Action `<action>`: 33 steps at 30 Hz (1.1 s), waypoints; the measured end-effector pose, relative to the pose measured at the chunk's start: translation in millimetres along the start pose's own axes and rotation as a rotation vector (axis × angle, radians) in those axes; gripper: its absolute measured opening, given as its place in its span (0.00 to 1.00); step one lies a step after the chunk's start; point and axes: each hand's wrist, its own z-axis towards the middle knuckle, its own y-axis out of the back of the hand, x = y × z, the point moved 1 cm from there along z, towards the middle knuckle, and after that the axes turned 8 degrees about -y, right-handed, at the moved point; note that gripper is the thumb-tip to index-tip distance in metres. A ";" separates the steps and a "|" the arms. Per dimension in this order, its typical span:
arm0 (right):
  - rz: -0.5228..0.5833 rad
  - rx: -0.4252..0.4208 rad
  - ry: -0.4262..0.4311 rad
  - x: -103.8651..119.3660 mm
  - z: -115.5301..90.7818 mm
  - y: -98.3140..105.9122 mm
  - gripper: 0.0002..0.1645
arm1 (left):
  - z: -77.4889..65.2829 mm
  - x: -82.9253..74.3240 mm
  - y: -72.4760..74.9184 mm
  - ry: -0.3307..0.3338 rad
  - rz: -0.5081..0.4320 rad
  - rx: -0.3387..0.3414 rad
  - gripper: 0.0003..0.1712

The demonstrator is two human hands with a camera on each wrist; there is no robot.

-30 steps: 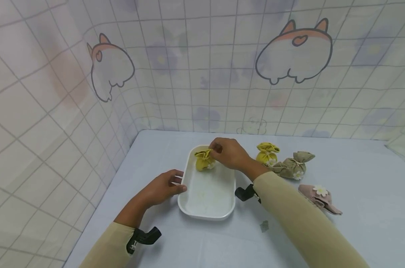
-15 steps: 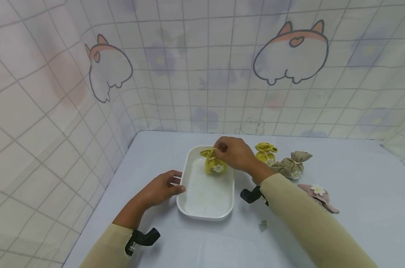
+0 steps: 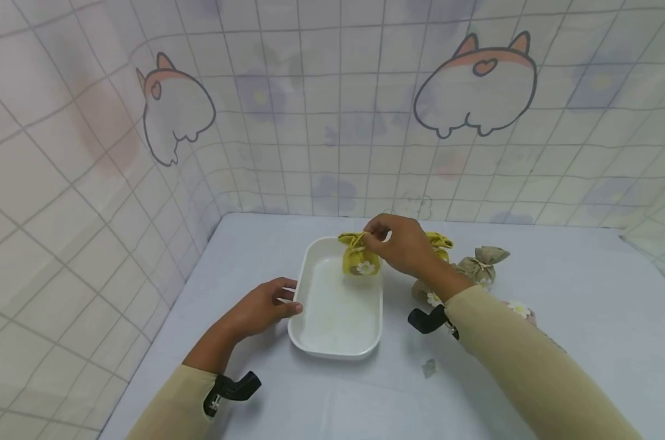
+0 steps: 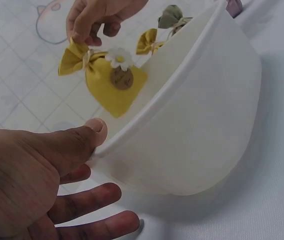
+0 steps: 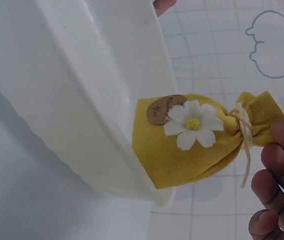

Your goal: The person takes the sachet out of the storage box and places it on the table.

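My right hand [image 3: 401,244] pinches the gathered top of a yellow drawstring pouch [image 3: 359,261] over the far right part of a white tray [image 3: 338,330]. A white daisy and a round brown tag decorate this pouch [image 5: 182,150], which is tied with pale cord; its bottom is by the tray's rim in the right wrist view. At the tray's left side, my left hand [image 3: 263,308] rests its thumb on the rim. The other fingers [image 4: 99,227] extend loosely along the outside in the left wrist view.
Right of the tray lie another yellow pouch [image 3: 438,241], a grey-green pouch [image 3: 478,267] and a brownish pouch [image 3: 422,289], partly behind my right arm. A pinkish pouch [image 3: 522,311] is mostly hidden by the sleeve. A small greenish patch [image 3: 428,368] marks the tabletop.
My right hand has moved right and upward with the yellow pouch, from inside the tray to its far right rim. My left hand has stayed at the tray's left side.
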 end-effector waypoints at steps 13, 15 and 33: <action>0.021 -0.086 -0.005 2.9 -14.4 26.3 0.05 | -0.4 -2.0 0.7 -0.028 -0.009 -0.001 0.31; 0.012 -0.098 -0.006 1.2 -16.6 30.2 0.06 | 0.0 -1.1 0.9 -0.029 -0.007 0.001 0.30; -0.096 -0.124 -0.093 -14.5 -46.9 70.9 0.09 | -1.5 -2.7 -1.3 -0.004 0.009 -0.008 0.31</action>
